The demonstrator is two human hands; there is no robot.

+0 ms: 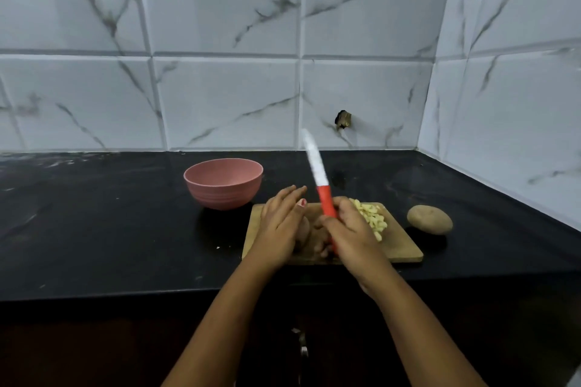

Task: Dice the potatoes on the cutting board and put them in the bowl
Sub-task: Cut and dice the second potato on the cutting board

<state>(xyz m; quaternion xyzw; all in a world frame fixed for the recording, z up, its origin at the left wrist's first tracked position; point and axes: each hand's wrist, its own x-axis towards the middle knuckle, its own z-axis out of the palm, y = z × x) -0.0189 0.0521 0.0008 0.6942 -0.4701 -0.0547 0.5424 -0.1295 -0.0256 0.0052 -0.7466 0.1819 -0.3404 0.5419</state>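
Observation:
A wooden cutting board [405, 248] lies on the black counter. A pile of pale diced potato [372, 218] sits on its far right part. My right hand [349, 229] grips a knife [317, 166] by its red handle, with the white blade pointing up and away. My left hand [281, 220] rests with straight fingers on a brown potato [303, 234] on the board's left half; most of that potato is hidden under the hands. A pink bowl [223, 182] stands behind the board's left corner and looks empty. A whole unpeeled potato [429, 219] lies on the counter right of the board.
The black counter [110, 229] runs left and right, with its front edge just below the board. Marble-look tiled walls close the back and the right side. A dark hole [343, 119] marks the back wall.

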